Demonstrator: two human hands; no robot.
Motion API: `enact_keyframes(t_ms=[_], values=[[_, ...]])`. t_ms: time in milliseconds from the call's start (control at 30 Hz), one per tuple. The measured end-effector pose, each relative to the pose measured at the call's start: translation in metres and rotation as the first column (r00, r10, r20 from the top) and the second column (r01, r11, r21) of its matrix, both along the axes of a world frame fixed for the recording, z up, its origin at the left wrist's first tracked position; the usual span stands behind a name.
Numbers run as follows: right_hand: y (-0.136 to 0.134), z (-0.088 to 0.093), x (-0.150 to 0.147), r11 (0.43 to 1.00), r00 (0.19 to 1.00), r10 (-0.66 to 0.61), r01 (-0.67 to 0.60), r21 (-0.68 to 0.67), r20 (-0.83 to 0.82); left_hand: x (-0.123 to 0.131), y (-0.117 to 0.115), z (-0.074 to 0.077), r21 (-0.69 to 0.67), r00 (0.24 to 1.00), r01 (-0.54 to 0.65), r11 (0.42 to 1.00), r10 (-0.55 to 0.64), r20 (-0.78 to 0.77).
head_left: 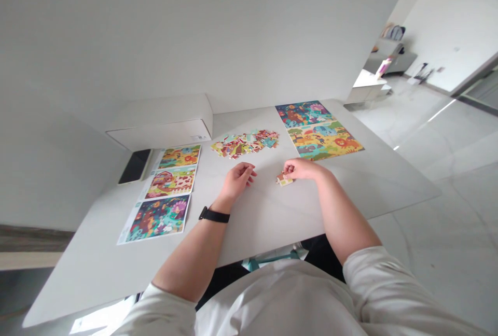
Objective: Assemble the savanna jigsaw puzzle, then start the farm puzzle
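My right hand rests low over the white table, its fingertips pinched on a small jigsaw puzzle piece with brown and pale yellow parts. It may be a few joined pieces; the fingers hide its upper edge. To the left, my left hand has its fingers curled in and the thumb against them, and I see nothing in it. A black band is on that wrist. Just beyond my left hand lies a heap of loose, colourful jigsaw pieces.
Two assembled animal pictures lie at the back right. On the left are printed picture sheets, with a dark phone beside them. A white box stands against the wall. The white table ends at my body.
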State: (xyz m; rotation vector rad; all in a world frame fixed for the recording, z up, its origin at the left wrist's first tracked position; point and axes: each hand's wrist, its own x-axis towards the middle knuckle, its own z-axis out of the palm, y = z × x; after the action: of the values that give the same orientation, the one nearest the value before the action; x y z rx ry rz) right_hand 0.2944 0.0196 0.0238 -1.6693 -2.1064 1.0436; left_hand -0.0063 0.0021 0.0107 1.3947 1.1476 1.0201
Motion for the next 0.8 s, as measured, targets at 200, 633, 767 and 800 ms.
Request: enact_keyframes(t_ms=[200, 633, 767, 800], values=[[-0.006, 0.004, 0.001, 0.999, 0.996, 0.021, -0.025, 0.048, 0.084, 0.001, -0.001, 0.0, -0.01, 1.0, 0.012, 1.0, -0.012, -0.016], [-0.015, 0.022, -0.007, 0.996, 0.978, -0.023, 0.004, 0.09, 0.207, 0.0, 0.004, -0.002, -0.033, 0.999, 0.012, 0.999, -0.013, -0.046], [-0.014, 0.022, -0.01, 0.997, 0.967, 0.054, -0.064, 0.035, 0.248, 0.0, 0.004, -0.002, -0.038, 0.998, 0.014, 0.999, -0.016, -0.055], [-0.014, 0.021, -0.009, 0.997, 0.966, 0.065, -0.074, 0.025, 0.25, 0.0, 0.005, -0.002, -0.038, 0.998, 0.015, 0.999, -0.017, -0.052]])
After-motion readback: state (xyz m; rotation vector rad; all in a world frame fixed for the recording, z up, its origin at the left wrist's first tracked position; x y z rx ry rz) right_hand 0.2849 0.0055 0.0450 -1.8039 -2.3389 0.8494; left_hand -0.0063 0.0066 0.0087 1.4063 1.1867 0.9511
